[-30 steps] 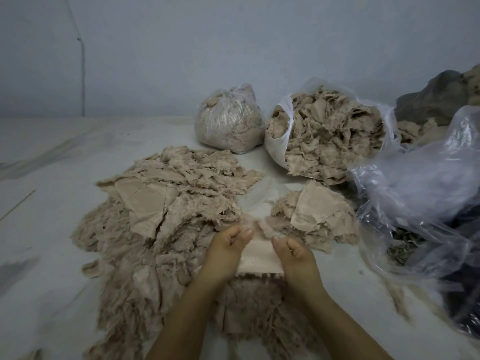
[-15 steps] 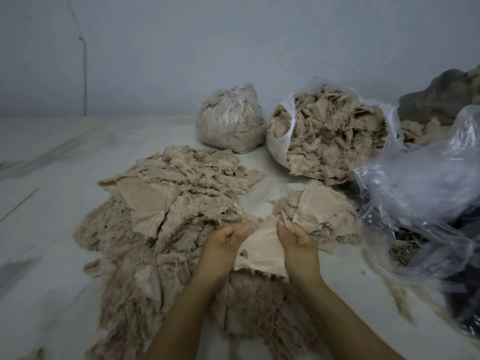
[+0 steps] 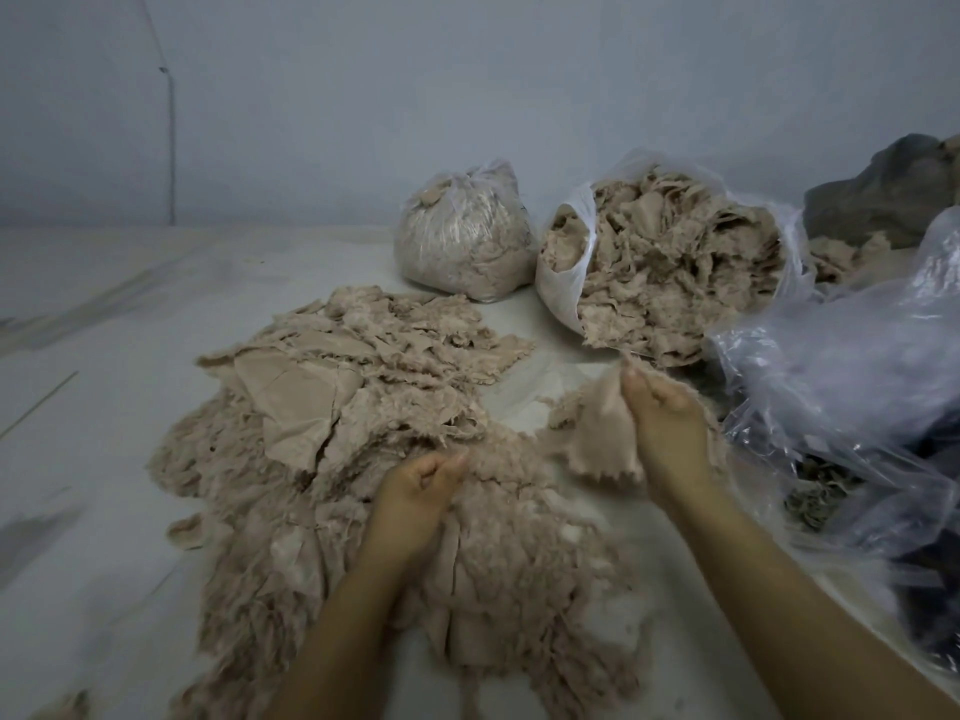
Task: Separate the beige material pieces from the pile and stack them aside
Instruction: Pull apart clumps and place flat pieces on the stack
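In the head view, a broad pile of frayed beige fabric scraps (image 3: 363, 459) spreads across the pale grey counter (image 3: 104, 356), reaching from the near edge up toward the middle. The left hand (image 3: 415, 504) rests on the near part of this pile, its fingers curled together and pinching into the fluffy fibres. The right hand (image 3: 662, 423) is raised to the right of the pile, its fingers closed on the upper corner of a flat beige fabric piece with a zigzag lower edge (image 3: 597, 439), which hangs down from the grip. This piece hangs over a small stack of beige pieces (image 3: 561, 413) lying just right of the pile; most of that stack is hidden behind the piece and the hand. Farther back stands a tied clear plastic bag stuffed with beige scraps (image 3: 462, 241), and beside it, to the right, an open white plastic bag brimming with beige scraps (image 3: 670, 272). A crumpled sheet of clear plastic (image 3: 852, 381) lies at the right edge, near the right hand.
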